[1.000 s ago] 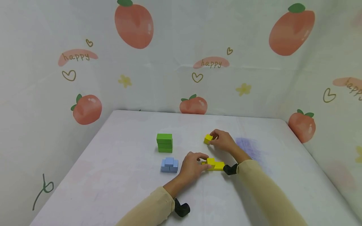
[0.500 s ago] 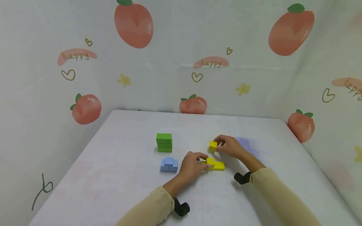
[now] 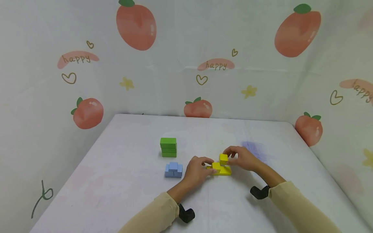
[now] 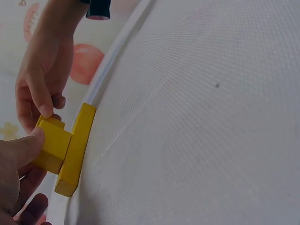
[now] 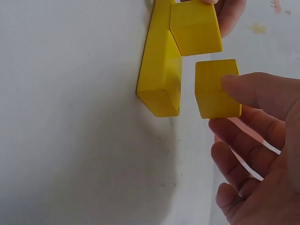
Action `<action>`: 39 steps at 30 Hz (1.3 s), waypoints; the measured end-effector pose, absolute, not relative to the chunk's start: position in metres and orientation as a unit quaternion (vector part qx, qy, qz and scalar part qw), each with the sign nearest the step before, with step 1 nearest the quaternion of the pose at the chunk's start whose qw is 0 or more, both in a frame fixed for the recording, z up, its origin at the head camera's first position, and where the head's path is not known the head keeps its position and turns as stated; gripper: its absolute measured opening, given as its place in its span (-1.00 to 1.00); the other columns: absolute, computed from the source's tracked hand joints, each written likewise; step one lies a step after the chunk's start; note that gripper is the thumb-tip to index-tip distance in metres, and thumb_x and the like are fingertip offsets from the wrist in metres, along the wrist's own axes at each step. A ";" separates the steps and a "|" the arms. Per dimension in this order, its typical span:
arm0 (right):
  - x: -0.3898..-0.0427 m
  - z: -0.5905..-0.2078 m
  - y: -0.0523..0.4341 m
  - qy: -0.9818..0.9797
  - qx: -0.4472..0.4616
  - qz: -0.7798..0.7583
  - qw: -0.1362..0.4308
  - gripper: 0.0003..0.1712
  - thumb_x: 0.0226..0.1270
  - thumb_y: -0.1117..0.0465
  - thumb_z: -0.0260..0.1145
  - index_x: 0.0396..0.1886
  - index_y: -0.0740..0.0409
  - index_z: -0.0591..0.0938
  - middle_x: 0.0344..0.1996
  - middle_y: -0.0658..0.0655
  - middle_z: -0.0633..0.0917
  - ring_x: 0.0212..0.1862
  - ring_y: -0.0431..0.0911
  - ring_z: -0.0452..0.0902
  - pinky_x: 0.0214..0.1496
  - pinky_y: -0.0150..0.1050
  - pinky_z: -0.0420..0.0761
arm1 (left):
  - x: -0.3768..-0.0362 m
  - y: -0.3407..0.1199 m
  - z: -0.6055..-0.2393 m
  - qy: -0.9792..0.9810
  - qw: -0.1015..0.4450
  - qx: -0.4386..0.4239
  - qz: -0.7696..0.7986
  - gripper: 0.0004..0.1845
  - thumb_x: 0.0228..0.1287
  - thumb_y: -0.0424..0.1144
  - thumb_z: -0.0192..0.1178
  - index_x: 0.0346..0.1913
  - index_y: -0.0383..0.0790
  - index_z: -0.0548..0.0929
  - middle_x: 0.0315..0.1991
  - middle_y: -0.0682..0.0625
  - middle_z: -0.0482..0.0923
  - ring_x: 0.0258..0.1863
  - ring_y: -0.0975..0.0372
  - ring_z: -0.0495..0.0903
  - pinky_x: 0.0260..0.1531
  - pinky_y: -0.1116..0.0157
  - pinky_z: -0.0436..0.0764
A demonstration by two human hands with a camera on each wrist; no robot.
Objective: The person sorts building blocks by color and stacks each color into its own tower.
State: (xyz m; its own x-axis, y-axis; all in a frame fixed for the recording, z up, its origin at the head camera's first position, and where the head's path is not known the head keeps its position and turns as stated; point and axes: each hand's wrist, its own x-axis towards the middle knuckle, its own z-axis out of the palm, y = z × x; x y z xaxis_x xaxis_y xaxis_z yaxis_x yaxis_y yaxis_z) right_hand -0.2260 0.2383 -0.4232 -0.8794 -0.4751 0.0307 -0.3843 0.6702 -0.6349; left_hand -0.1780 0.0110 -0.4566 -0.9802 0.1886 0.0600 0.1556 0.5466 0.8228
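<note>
A long yellow block (image 3: pixel 226 172) lies flat on the table, and a yellow cube (image 3: pixel 216 166) sits on top of it. My left hand (image 3: pixel 196 172) pinches that cube between thumb and fingers; the left wrist view shows the thumb on a face of the seated cube (image 4: pixel 56 144). Between the thumb and fingers of my right hand (image 3: pixel 244 158) is a second yellow cube (image 5: pixel 218 89), held just above the long block's right end. In the right wrist view a gap separates this held cube from the long block (image 5: pixel 159 77).
Left of my left hand stand stacked light blue blocks (image 3: pixel 173 170), with one on top of the others. Behind them is a stack of green blocks (image 3: pixel 168 147). The white table (image 3: pixel 122 191) meets a printed cloth (image 3: pixel 163 81) at its back edge.
My right hand has brought its yellow cube nearer and slightly right, from behind the long block to over its right end. The left hand keeps its place on the other cube.
</note>
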 end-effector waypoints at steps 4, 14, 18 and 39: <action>-0.220 -0.424 0.244 0.905 -0.253 -0.333 0.074 -0.74 0.15 0.28 0.40 -0.13 0.03 0.67 -0.21 -0.08 0.66 -0.18 -0.07 0.45 -0.17 -0.16 0.50 | -0.178 0.011 -0.456 0.881 0.018 0.096 0.464 -0.69 0.07 -0.12 0.47 -0.07 0.05 0.75 -0.25 0.15 0.50 -0.19 0.26 0.44 -0.23 0.31 0.47; -0.211 -0.429 0.246 0.896 -0.272 -0.339 0.089 -0.72 0.14 0.27 0.43 -0.12 -0.01 0.67 -0.19 -0.08 0.65 -0.16 -0.03 0.43 -0.17 -0.16 0.49 | -0.177 0.011 -0.456 0.880 0.011 0.097 0.464 -0.69 0.06 -0.14 0.48 -0.09 0.03 0.76 -0.27 0.14 0.50 -0.20 0.25 0.44 -0.23 0.30 0.47; -0.209 -0.430 0.245 0.895 -0.276 -0.340 0.086 -0.70 0.12 0.27 0.44 -0.12 -0.02 0.67 -0.19 -0.09 0.65 -0.16 -0.03 0.44 -0.15 -0.13 0.49 | -0.177 0.011 -0.456 0.881 0.008 0.101 0.463 -0.70 0.06 -0.15 0.48 -0.09 0.03 0.76 -0.27 0.14 0.50 -0.20 0.25 0.44 -0.23 0.31 0.46; -0.207 -0.431 0.245 0.890 -0.290 -0.342 0.082 -0.68 0.10 0.28 0.44 -0.13 -0.07 0.66 -0.19 -0.11 0.64 -0.16 -0.01 0.45 -0.17 -0.15 0.47 | -0.177 0.013 -0.455 0.886 -0.006 0.106 0.450 -0.68 0.05 -0.16 0.49 -0.08 0.01 0.76 -0.26 0.14 0.52 -0.20 0.24 0.45 -0.23 0.31 0.46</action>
